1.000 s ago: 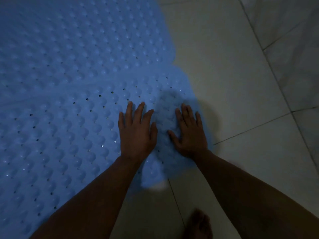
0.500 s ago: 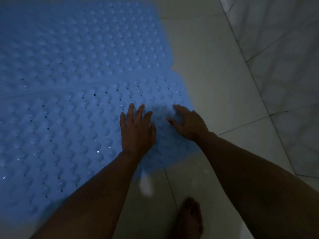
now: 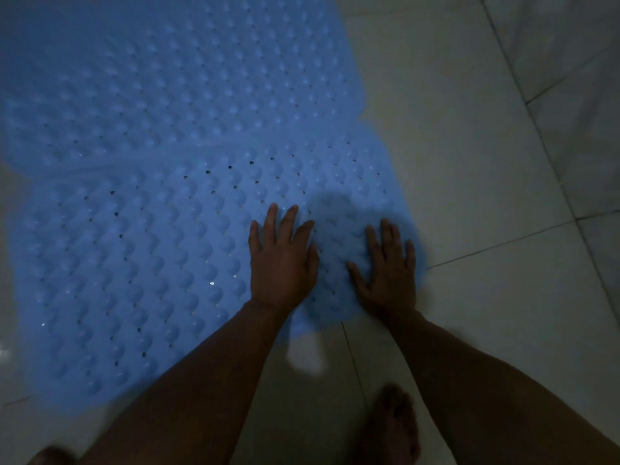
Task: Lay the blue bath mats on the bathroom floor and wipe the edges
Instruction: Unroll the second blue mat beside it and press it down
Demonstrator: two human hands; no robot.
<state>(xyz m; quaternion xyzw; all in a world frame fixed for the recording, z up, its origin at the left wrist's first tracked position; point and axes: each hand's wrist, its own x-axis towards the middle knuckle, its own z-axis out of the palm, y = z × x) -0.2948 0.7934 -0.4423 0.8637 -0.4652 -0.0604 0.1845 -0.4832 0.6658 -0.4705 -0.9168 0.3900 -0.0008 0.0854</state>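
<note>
My left hand (image 3: 281,266) lies flat on the nearer blue bath mat (image 3: 141,263), palm down, its fingers (image 3: 270,218) straight and spread, holding nothing. My right hand (image 3: 389,276) lies flat on the same mat just beside it, close to the mat's right edge, fingers straight and a little apart, thumb stretched toward the left hand; it grips nothing either. A strip of mat shows between the 2 hands, darkened by a shadow.

The nearer mat lies spread on the pale tiled floor (image 3: 469,162). Its surface is covered in rows of raised bumps with small round holes between them, some of the holes glinting. Its near edge runs slantwise under my left forearm, and its right edge curves round just past my right hand.

The farther blue bath mat (image 3: 167,78) lies beyond it, also flat on the floor, with the same bumped pattern. The 2 mats meet along a seam running across the view; I cannot tell whether one overlaps the other there.

Dark grout lines cross the floor to the right. My bare foot (image 3: 392,427) stands on the tile at the bottom edge, between my forearms. The light is dim, and no containers show.
</note>
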